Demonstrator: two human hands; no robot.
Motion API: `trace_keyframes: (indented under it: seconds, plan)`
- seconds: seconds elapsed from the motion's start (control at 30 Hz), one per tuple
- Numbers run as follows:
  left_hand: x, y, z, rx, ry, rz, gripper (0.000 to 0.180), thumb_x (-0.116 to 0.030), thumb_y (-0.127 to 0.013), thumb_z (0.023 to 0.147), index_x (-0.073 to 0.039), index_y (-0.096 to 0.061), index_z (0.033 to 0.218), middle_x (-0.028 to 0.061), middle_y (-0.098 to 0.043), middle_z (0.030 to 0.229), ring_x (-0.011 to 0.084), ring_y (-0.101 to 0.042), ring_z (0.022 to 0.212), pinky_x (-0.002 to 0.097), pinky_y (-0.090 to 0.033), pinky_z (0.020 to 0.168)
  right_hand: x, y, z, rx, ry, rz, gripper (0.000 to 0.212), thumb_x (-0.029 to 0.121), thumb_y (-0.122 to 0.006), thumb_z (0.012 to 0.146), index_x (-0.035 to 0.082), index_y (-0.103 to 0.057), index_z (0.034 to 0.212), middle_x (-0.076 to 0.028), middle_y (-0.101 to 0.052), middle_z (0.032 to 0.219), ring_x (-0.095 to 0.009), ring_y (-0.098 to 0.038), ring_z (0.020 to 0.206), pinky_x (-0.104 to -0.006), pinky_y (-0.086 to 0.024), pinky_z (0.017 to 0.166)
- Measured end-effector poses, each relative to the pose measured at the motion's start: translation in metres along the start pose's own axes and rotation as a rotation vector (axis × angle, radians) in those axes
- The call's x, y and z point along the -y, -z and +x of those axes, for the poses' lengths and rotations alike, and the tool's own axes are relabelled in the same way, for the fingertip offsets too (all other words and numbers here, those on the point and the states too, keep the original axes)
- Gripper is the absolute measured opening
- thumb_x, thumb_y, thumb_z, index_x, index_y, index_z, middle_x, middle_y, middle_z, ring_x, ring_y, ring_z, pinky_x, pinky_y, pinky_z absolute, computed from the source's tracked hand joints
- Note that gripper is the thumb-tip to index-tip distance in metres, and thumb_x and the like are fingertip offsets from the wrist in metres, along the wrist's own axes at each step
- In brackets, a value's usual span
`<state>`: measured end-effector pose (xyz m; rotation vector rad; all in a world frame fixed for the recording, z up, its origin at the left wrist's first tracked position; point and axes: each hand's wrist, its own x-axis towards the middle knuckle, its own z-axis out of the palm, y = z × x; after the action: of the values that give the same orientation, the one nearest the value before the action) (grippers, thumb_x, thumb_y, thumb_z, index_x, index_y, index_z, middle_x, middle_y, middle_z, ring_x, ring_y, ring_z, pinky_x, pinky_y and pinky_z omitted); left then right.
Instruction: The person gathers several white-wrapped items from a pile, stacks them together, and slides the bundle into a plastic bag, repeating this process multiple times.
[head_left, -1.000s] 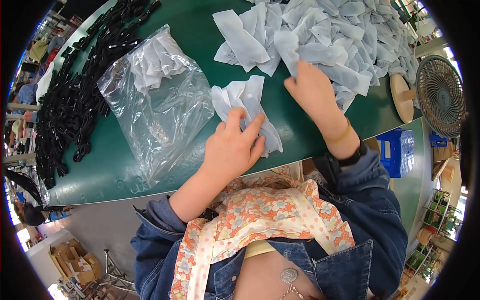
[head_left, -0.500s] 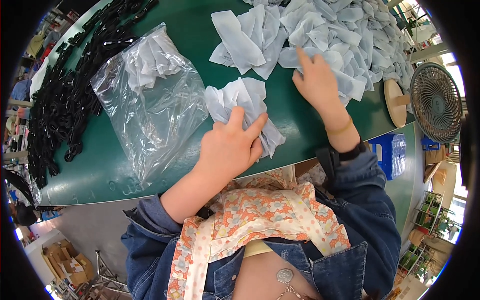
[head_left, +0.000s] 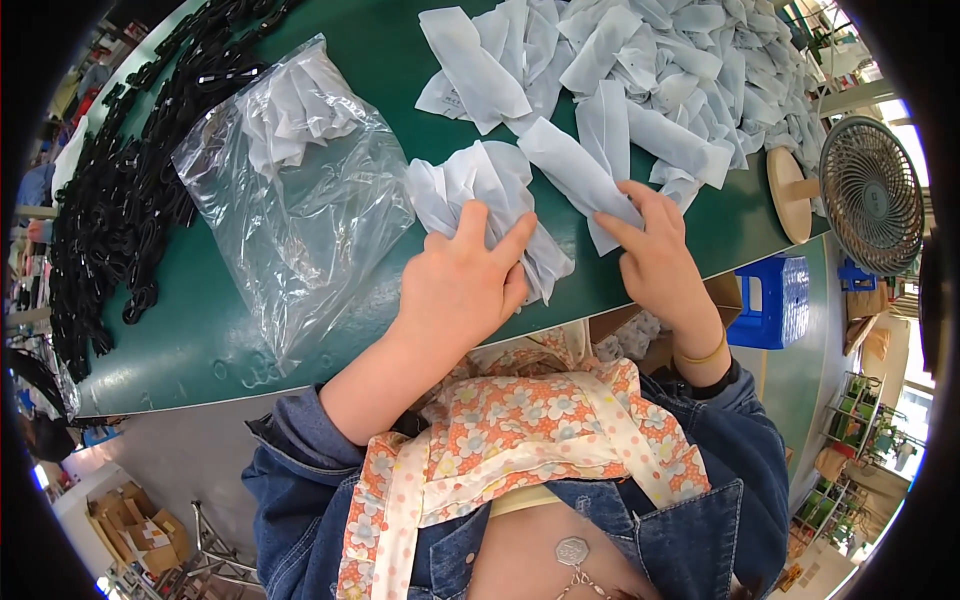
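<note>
My left hand [head_left: 462, 285] presses down on a small stack of white fabric pieces [head_left: 470, 185] near the front edge of the green table [head_left: 200, 340]. My right hand [head_left: 655, 255] pinches the near end of one long white fabric piece [head_left: 575, 170], which lies just right of the stack. Beyond both hands spreads a big heap of the same white pieces [head_left: 680, 70]. A clear plastic bag [head_left: 295, 200] with some white pieces in it lies flat to the left of the stack.
A long pile of black plastic clips [head_left: 120, 190] runs along the table's left side. A small fan on a wooden base [head_left: 860, 190] stands at the right end. A blue stool [head_left: 780, 300] and a cardboard box [head_left: 650, 335] sit below the table edge.
My right hand has pulled back from the heap toward me, dragging one white piece beside the stack. My left hand has stayed pressed on the stack.
</note>
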<state>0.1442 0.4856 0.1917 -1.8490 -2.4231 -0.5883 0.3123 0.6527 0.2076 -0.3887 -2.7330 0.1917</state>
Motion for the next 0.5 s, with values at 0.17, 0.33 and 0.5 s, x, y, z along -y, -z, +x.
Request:
trace_keyframes:
  seconds: [0.17, 0.33, 0.5]
  plan:
    - [0.000, -0.001, -0.001, -0.015, 0.005, 0.000, 0.045, -0.026, -0.065, 0.074, -0.027, -0.063, 0.119, 0.0098, -0.049, 0.102, 0.0271, -0.056, 0.056, 0.0340, -0.050, 0.043, 0.013, -0.032, -0.005, -0.127, -0.094, 0.089, 0.035, -0.002, -0.061, 0.073, 0.003, -0.062, 0.108, -0.015, -0.056, 0.108, -0.031, -0.056, 0.097, -0.0357, -0.046, 0.082]
    - [0.003, -0.003, -0.008, -0.056, 0.008, -0.008, 0.043, -0.027, -0.064, 0.076, -0.029, -0.063, 0.118, 0.0099, -0.050, 0.103, 0.0268, -0.057, 0.058, 0.0339, -0.049, 0.042, 0.039, -0.033, 0.010, -0.077, -0.294, 0.487, 0.039, 0.000, -0.063, 0.074, 0.001, -0.060, 0.113, -0.016, -0.057, 0.105, -0.031, -0.056, 0.094, -0.0356, -0.046, 0.080]
    - [0.008, -0.001, -0.022, -0.110, 0.080, -0.274, 0.040, -0.022, -0.061, 0.083, -0.015, -0.057, 0.122, 0.0121, -0.051, 0.105, 0.0295, -0.058, 0.066, 0.0330, -0.052, 0.059, 0.032, -0.024, 0.032, 0.311, -0.541, 0.587, 0.048, 0.012, -0.067, 0.076, -0.001, -0.056, 0.121, -0.018, -0.057, 0.106, -0.032, -0.056, 0.093, -0.0374, -0.046, 0.079]
